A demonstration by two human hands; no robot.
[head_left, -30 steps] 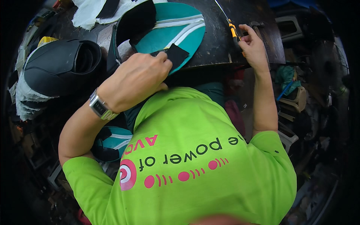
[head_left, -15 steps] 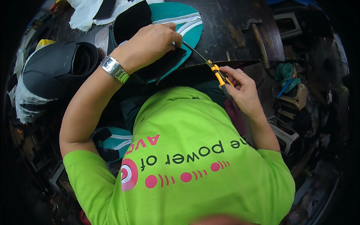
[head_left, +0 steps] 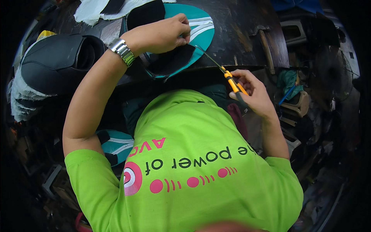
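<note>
A teal fabric piece (head_left: 206,38) with white strips and black panels lies at the table's near edge. My left hand (head_left: 166,35), a metal watch on its wrist, rests over it. The thumb and fingers are pinched together; whatever is between them is too small to make out. My right hand (head_left: 251,91) grips a long, thin-bladed hand tool (head_left: 232,80) with yellow-and-black handles, perhaps snips or pliers. Its metal tip points up-left over the teal piece, close to my left fingertips but apart from them.
Left of my arm sit stacked black shoe uppers (head_left: 54,63) with white lining. Farther right on the dark table (head_left: 228,23) lies a wooden-handled hammer (head_left: 266,50). A similar teal piece (head_left: 118,145) is below my left forearm. Plastic stools (head_left: 299,104) stand at right.
The tool in my right hand has drawn slightly right and nearer to me, its tip a little farther from my left fingers. My left hand stays pinched over the teal piece. The whole view has shifted slightly.
</note>
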